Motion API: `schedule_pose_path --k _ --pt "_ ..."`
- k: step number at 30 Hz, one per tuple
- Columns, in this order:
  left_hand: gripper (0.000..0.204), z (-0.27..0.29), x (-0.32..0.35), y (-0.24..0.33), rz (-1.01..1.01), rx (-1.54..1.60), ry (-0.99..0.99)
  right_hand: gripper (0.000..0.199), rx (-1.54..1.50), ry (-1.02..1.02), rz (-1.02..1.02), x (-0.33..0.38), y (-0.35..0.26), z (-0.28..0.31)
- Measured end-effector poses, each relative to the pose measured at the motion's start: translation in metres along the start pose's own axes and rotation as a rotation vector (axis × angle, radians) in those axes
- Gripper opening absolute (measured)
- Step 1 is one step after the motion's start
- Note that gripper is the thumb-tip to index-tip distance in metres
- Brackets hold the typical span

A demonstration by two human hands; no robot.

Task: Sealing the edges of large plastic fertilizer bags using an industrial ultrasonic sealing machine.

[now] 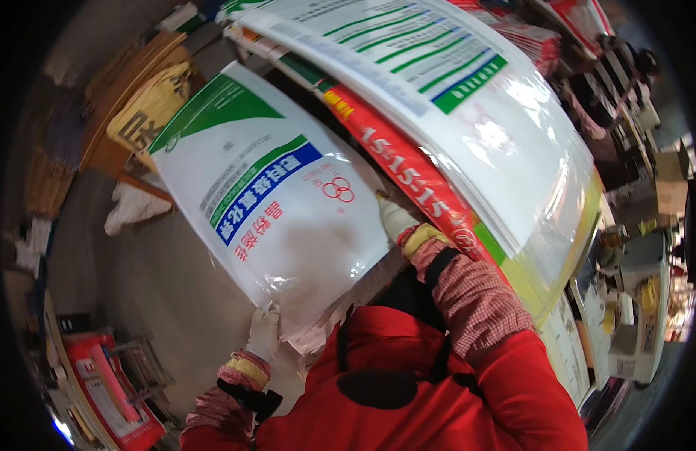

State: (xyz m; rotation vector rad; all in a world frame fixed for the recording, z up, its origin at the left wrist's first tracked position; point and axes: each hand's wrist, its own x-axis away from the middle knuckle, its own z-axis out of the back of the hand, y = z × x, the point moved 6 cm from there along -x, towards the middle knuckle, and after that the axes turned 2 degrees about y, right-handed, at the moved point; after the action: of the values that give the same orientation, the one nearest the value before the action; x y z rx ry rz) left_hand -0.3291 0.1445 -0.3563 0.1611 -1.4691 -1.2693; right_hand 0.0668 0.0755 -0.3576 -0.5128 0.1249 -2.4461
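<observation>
A large white plastic sack (295,248) with green, blue and red print is stretched out flat between my hands. My left hand (264,332), in a white glove, pinches its near left corner. On the near right corner, my right hand (397,219), gloved in white too, grips the sack's edge, its fingers partly hidden. Right of it lies a stack of white printed sacks (524,165), its top sheets shiny and flat. A red sack (408,161) with white print shows along the left side of that stack, close to my right hand.
A yellow sack (151,113) leans by brown boards (126,86) at the far left. At the lower left stands a red and white package (111,391) beside a metal rack (145,368). Machinery (637,301) and a cardboard box (671,180) stand at the right. Red packages (528,41) lie behind the stack.
</observation>
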Motion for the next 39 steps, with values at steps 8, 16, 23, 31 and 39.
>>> schedule_pose_path --k 8,16,23,31,39 --pt "0.047 0.006 -0.006 0.093 -0.175 -1.701 0.012 0.044 0.293 0.419 -0.023 0.047 0.003 0.035" --pt "0.035 -0.113 0.045 0.256 -1.151 -1.585 -0.22 0.043 -0.338 -0.246 0.387 0.184 0.048 0.114" --pt "0.028 -0.314 0.135 0.33 -1.628 -1.176 -0.617 0.029 -1.365 0.076 0.107 0.251 0.162 0.173" --pt "0.021 -0.481 0.161 0.321 -1.564 -0.861 -0.561 0.02 -1.499 0.392 -0.188 0.275 0.238 0.183" --pt "0.016 -0.468 0.15 0.333 -1.5 -0.844 -0.745 0.056 -0.962 0.711 -0.338 0.23 0.286 0.242"
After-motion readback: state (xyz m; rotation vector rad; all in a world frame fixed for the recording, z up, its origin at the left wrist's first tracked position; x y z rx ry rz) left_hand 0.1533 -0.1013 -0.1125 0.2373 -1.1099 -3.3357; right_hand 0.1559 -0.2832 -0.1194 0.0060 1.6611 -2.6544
